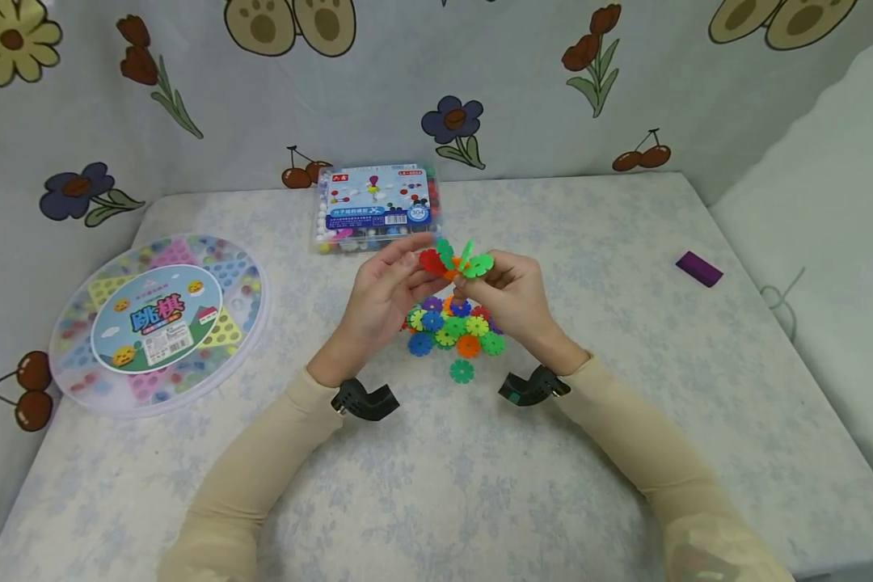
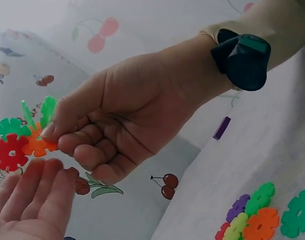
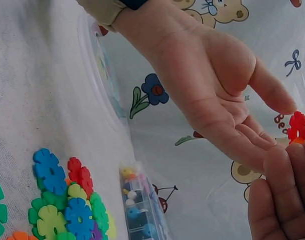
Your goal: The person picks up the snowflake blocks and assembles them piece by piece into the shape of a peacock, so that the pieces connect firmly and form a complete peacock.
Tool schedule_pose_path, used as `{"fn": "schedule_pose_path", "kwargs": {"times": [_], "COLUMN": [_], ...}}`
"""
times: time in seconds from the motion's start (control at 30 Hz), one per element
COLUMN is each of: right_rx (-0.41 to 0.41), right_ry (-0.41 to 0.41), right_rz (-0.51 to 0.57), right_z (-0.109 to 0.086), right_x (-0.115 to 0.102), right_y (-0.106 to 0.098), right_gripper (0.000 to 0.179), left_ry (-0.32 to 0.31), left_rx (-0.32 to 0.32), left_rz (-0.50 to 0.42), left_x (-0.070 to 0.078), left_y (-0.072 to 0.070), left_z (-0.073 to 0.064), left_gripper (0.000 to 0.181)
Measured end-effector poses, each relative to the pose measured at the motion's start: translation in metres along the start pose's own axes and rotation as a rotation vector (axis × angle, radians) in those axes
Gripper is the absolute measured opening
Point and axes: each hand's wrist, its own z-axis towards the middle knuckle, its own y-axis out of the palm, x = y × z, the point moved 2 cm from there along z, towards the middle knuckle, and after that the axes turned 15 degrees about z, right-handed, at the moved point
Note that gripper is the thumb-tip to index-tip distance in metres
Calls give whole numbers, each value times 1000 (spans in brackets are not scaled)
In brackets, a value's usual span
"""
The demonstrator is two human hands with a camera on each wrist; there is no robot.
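- A small assembly of interlocking snowflake discs (image 2: pixel 32 142), red, orange and green, is held up above the table between two hands; the orange disc sits at its middle, the red to the left, the green ones standing up around it.
- The right hand (image 1: pixel 515 295) grasps the assembly, thumb pressed to the orange disc, the other fingers curled; the left hand (image 1: pixel 381 295) has a released look, fingers extended, its thumb tip just beside the red disc; whether they touch, one cannot tell.
- Beneath the hands, a heap of snowflake discs (image 1: pixel 454 326) in blue, green, yellow, orange, red and purple lies on the table; one loose green disc (image 1: pixel 461 372) rests on the near side, apart from it.
- On the far side, a clear plastic bead case (image 1: pixel 378 208) with a blue label; at left, a round Chinese checkers set (image 1: pixel 156 319); at right, well apart, a purple block (image 1: pixel 699 269).
- All rest on a pale floral tablecloth (image 1: pixel 596 242); behind hangs a curtain (image 1: pixel 378 105) printed with flowers and cherries.
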Motion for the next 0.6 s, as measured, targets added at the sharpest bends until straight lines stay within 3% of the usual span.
{"fn": "schedule_pose_path", "kwargs": {"times": [0.1, 0.23, 0.43, 0.5, 0.6], "right_rx": [-10, -17, -19, -4, 18], "right_ry": [12, 23, -18, -32, -36], "right_rz": [8, 25, 26, 26, 44], "right_z": [1, 1, 0, -1, -2], "right_x": [-1, -2, -2, -2, -2], "right_y": [-1, -1, 2, 2, 2], "right_gripper": [6, 7, 8, 7, 7], "left_ry": [-66, -75, -180, -172, -109], "left_rx": [-59, -77, -27, 18, 69], "left_rz": [-69, -137, -338, -377, -363], "left_x": [-1, -2, -3, -2, -1], "left_y": [0, 3, 7, 5, 1], "left_z": [1, 0, 0, 1, 2], "left_gripper": [29, 36, 19, 20, 16]}}
